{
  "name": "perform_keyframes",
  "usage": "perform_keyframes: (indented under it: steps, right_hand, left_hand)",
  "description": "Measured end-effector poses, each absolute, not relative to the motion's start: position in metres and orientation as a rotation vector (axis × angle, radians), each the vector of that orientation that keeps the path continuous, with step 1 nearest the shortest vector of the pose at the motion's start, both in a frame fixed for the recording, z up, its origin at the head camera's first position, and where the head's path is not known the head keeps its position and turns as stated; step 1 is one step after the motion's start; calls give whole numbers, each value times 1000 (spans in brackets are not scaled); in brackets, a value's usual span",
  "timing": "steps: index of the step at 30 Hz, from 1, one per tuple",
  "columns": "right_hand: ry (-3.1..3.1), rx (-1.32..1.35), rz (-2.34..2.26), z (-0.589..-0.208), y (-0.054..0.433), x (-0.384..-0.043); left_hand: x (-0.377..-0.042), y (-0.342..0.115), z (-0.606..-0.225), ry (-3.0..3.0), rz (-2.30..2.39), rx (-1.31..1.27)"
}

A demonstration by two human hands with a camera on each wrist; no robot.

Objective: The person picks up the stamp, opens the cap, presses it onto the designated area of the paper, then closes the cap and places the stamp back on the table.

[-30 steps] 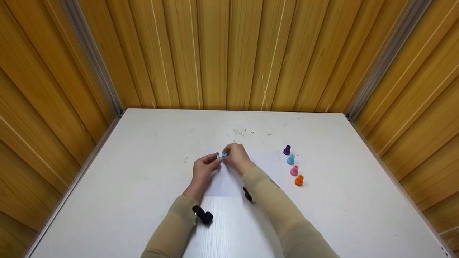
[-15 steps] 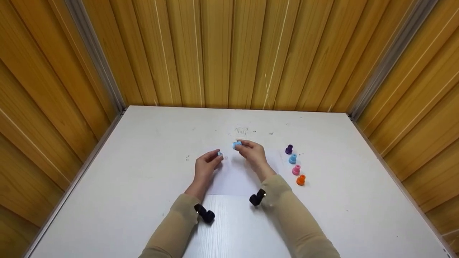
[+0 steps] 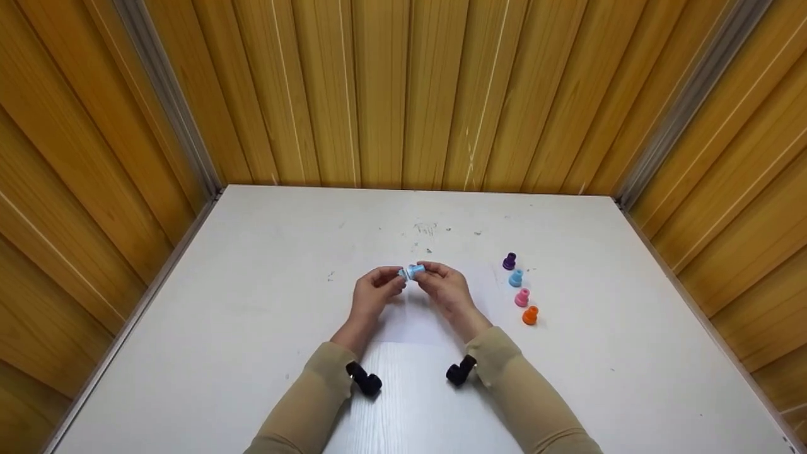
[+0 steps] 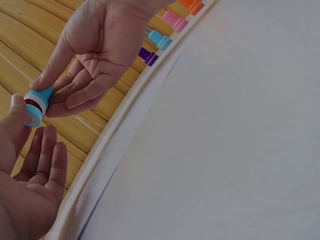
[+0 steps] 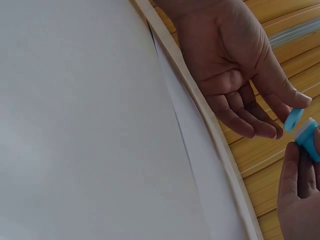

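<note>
In the head view my left hand [image 3: 373, 295] and right hand [image 3: 446, 291] meet over a white paper sheet [image 3: 413, 325]. The right hand pinches a light-blue toy stamp [image 3: 417, 271] with a white collar, its stamping end turned toward the left hand. Between left thumb and finger sits a small blue stamp cap [image 4: 33, 117] with a printed mark on its end. A dark red band shows between cap and stamp in the left wrist view. From the right wrist, the cap [image 5: 293, 120] appears tilted, close to the stamp's white rim.
To the right stand a purple stamp [image 3: 509, 261], a light-blue stamp [image 3: 516, 278], a pink stamp [image 3: 522, 297] and an orange stamp [image 3: 530, 315] in a row. Dark smudges mark the white table [image 3: 271, 252] behind the paper. Wood-patterned walls [image 3: 378, 94] enclose its back and sides.
The right hand lifted the stamp off the paper and turned it, then came back toward the left hand. The left hand moved slightly right with the cap.
</note>
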State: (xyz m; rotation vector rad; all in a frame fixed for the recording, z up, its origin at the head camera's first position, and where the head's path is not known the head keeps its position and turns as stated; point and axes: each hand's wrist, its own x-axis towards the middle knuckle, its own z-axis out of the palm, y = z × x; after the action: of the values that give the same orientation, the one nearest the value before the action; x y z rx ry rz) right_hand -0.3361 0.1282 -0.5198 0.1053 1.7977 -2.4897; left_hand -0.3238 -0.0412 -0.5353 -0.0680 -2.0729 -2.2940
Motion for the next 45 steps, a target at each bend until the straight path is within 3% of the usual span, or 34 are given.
perform_keyframes:
  steps: [31,45]
  right_hand:
    - [1776,39,-2502,-521,124,-331]
    - [1762,123,-2514,-518,133,-337]
  left_hand:
    - [-323,-34,-527,-2132,-2155,-141]
    - [-323,-52,-525,-3021,-1254,-203]
